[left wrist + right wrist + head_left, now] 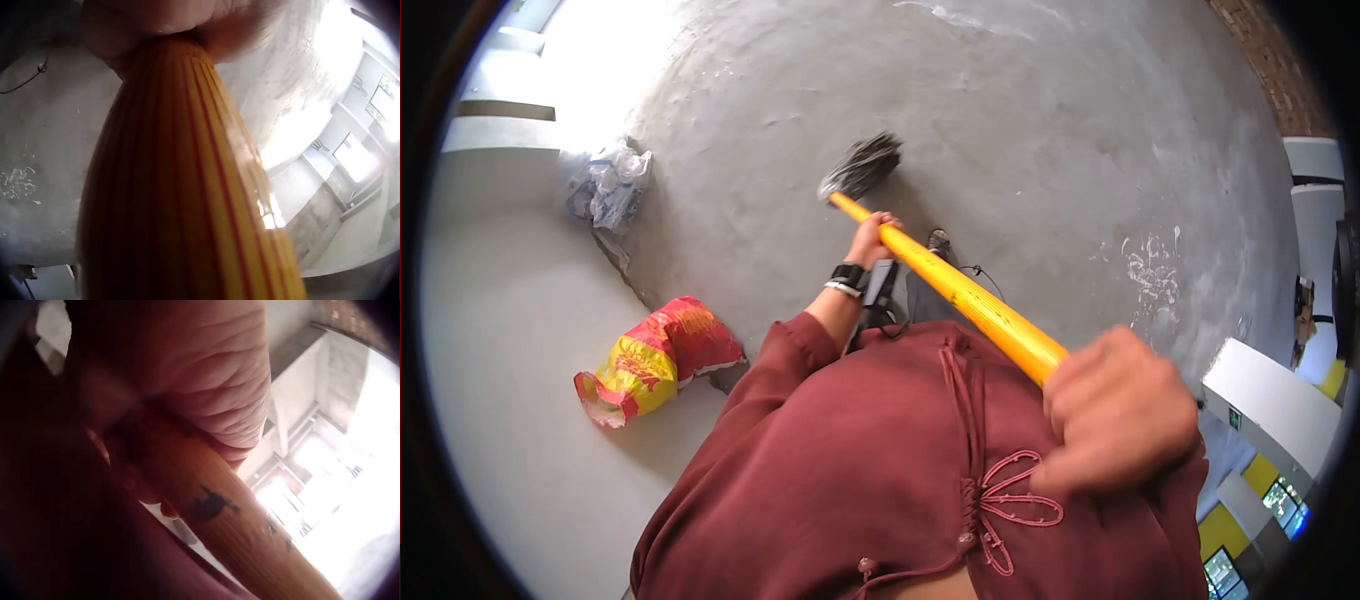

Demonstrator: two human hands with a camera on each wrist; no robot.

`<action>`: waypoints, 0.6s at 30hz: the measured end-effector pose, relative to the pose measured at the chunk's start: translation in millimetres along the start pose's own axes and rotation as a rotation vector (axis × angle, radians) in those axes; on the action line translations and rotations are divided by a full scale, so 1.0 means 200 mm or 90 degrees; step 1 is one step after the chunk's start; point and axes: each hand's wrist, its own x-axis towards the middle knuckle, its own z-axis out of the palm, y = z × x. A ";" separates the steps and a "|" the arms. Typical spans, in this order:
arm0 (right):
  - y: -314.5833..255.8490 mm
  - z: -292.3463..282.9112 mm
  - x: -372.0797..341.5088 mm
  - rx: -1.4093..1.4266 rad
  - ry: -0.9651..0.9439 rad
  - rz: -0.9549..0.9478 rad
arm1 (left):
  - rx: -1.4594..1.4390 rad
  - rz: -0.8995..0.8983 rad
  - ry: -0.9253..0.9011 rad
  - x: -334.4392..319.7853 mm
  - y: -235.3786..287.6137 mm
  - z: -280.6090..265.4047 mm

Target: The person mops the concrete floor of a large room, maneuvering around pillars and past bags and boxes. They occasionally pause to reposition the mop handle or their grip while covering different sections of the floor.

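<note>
A mop (975, 297) with a long yellow handle slants across the head view, its dark, stringy head (868, 166) down on the grey floor. My left hand (870, 240) grips the handle low down, not far above the mop head. Near the handle's upper end, my right hand (1120, 410) is wrapped round it in front of my body, slightly blurred. In the left wrist view the striped handle (169, 181) runs out from under the curled fingers. The right wrist view shows the worn handle (219, 500), with dark marks, inside the right hand's grip.
A red and yellow bag (655, 360) lies on a pale ledge (510, 330) at the left. Clear plastic bags (612, 185) sit by the ledge's far end. White stains (1155, 275) mark the floor at the right. My shoe (939, 241) stands just beyond the handle.
</note>
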 end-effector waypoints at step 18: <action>1.00 -0.41 0.21 0.299 0.118 0.274 | -0.062 -0.009 0.310 0.15 0.68 -0.92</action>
